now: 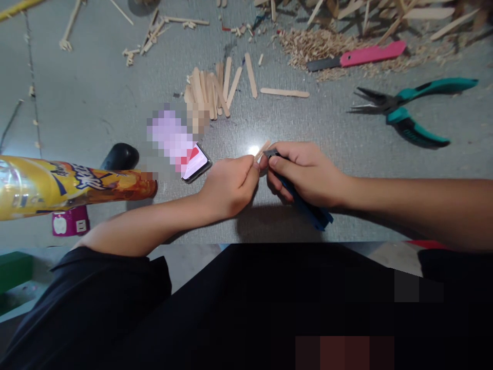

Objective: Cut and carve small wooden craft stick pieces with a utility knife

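Note:
Near the table's front edge my two hands meet. My left hand [233, 186] is closed on a short wooden craft stick [265, 146], whose end pokes out past the fingertips. In my right hand [298, 167] is a dark blue utility knife [310, 208], its handle slanting down toward the edge. The knife's tip is right beside the stick; whether the blade touches the wood I cannot tell. Left of my left hand lies a phone [198, 163] with its screen lit. Beyond it is a pile of craft sticks [204, 92].
Teal-handled pliers [396, 105] lie spread at the right. Behind them are a pink-handled saw [372, 54] and wood shavings [316, 45]. A yellow bottle [77, 187], a black mouse-like object [121, 155] and a purple box [71, 222] are on the left.

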Available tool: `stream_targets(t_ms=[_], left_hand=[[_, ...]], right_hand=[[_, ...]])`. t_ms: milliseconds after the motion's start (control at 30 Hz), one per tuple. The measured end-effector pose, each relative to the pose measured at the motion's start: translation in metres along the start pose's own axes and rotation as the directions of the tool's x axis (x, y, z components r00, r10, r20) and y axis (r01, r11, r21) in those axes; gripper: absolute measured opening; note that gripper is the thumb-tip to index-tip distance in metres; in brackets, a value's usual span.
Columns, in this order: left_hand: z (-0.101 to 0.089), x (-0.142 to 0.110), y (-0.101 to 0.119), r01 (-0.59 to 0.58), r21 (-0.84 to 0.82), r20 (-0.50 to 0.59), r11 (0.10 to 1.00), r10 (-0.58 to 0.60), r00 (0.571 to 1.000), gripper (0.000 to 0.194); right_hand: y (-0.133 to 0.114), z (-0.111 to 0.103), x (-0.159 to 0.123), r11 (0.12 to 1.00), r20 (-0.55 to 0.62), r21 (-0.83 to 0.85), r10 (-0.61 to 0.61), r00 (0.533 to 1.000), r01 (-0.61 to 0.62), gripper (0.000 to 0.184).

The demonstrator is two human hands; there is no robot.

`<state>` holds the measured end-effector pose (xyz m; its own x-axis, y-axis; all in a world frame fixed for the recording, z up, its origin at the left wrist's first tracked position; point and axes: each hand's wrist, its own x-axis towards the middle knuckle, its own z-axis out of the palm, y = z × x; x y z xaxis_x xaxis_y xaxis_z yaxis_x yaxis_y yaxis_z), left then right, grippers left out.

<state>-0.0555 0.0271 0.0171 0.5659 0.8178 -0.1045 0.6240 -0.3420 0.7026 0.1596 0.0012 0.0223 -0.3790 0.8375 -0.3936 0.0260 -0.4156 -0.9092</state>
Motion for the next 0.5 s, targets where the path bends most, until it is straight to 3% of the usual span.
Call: stream_targets(t_ms=[300, 500], left_hand=[[-0.0031, 0.004, 0.003, 0.007, 0.185, 0.123, 0.983, -0.03, 0.992, 0.035], [-0.0039, 0.0016, 0.0068, -0.014, 0.327, 0.163, 0.945, -0.042, 0.986, 0.042]], right_hand=[[-0.001, 0.0007, -0.0005, 0.996, 0.008, -0.034, 0.08, 0.997, -0.08, 0.033], [-0.0042, 0.0006, 0.0002, 0.989, 0.03, -0.033, 0.143, 0.989, -0.142, 0.036]])
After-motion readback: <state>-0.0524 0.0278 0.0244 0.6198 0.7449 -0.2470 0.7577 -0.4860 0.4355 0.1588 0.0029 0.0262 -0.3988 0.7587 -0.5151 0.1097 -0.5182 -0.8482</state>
